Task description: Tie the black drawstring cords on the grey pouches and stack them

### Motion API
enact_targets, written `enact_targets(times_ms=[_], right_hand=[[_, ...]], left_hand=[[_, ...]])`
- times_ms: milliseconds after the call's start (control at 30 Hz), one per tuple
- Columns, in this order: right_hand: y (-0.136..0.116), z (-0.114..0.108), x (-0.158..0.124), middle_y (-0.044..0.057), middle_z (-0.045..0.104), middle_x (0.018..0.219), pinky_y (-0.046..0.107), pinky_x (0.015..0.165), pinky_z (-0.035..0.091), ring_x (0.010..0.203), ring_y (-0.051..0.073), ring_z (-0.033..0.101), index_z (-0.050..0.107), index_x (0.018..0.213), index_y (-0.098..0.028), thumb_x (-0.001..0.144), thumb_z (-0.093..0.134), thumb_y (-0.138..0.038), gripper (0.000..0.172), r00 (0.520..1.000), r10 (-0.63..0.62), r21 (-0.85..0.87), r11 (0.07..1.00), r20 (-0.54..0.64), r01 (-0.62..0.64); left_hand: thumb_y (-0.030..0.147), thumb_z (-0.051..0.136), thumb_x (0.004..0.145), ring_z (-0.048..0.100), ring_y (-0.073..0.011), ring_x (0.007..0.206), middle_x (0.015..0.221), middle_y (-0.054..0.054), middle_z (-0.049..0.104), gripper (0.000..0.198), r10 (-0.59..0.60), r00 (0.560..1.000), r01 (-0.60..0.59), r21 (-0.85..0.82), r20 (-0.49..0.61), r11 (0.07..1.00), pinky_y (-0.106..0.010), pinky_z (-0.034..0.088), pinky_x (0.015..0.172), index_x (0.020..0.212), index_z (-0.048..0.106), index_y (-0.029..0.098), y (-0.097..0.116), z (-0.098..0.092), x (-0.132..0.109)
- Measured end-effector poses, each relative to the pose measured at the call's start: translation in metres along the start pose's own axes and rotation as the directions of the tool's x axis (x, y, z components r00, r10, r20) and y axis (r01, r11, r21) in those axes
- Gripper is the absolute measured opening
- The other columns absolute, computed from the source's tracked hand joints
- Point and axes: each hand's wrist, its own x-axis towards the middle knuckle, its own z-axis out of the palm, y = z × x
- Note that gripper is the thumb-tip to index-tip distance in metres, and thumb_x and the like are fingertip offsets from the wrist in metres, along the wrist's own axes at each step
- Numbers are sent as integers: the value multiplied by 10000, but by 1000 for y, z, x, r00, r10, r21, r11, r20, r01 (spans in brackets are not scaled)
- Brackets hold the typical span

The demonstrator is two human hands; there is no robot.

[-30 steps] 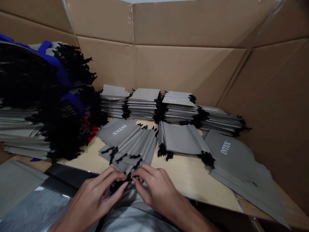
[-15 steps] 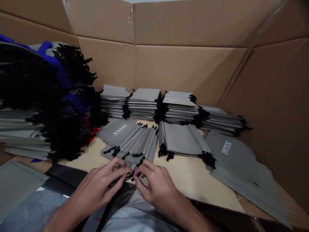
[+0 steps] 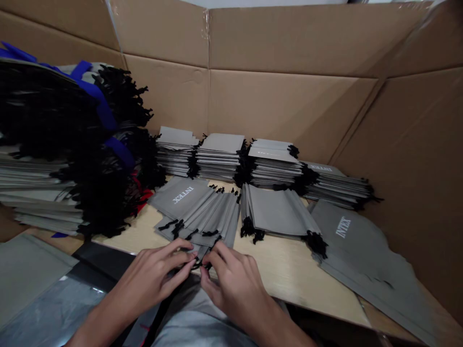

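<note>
At the table's front edge my left hand [image 3: 162, 267] and my right hand [image 3: 233, 272] meet, fingertips closed on a short black drawstring cord [image 3: 197, 263]. The cord belongs to a grey bag partly hidden under my fingers. Just beyond lies a fanned set of grey drawstring bags [image 3: 211, 212], their black cord ends toward me. One grey bag [image 3: 177, 193] in that set shows a white INTEX print. To the right of it sits a thicker bundle of grey bags [image 3: 280, 209] with black cord ends at its lower corners.
Several stacks of grey bags [image 3: 220, 154] line the back against a cardboard wall [image 3: 289, 43]. A tall pile with black cords [image 3: 54, 125] and blue straps stands at left. Flat INTEX-printed bags [image 3: 365, 255] lie at right on the light wooden tabletop [image 3: 289, 274].
The view has shifted slightly, so the scene sits a little further right. My fingers have moved slightly at the black cord, with both hands still pinching close together.
</note>
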Motion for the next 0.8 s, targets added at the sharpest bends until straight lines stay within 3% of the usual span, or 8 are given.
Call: enact_targets(times_ms=[233, 500, 800], right_hand=[[-9, 4, 0, 26, 737, 912, 343, 583, 310, 747, 200, 701, 641, 1004, -254, 981, 734, -248, 96, 992, -31, -122, 992, -126, 15], [-19, 12, 5, 32, 669, 796, 386, 535, 249, 651, 218, 641, 605, 907, -252, 864, 686, -161, 130, 981, -71, -277, 961, -181, 18], [-7, 4, 5, -5, 698, 866, 362, 580, 284, 706, 184, 673, 626, 953, -260, 930, 678, -196, 86, 982, -59, -154, 988, -180, 31]], left_hand=[[238, 566, 1115, 865, -193, 849, 1202, -38, 838, 263, -8, 999, 8, 8, 33, 1000, -254, 625, 735, 1065, 823, 265, 3, 6, -2], [222, 582, 1105, 867, -204, 857, 1224, -43, 833, 247, -13, 999, 13, 9, 48, 1000, -272, 609, 723, 1056, 821, 258, 5, 6, -4], [231, 587, 1106, 868, -202, 896, 1227, -24, 837, 254, -39, 999, 40, -41, 25, 998, -273, 606, 763, 1066, 833, 281, 1, 9, -5]])
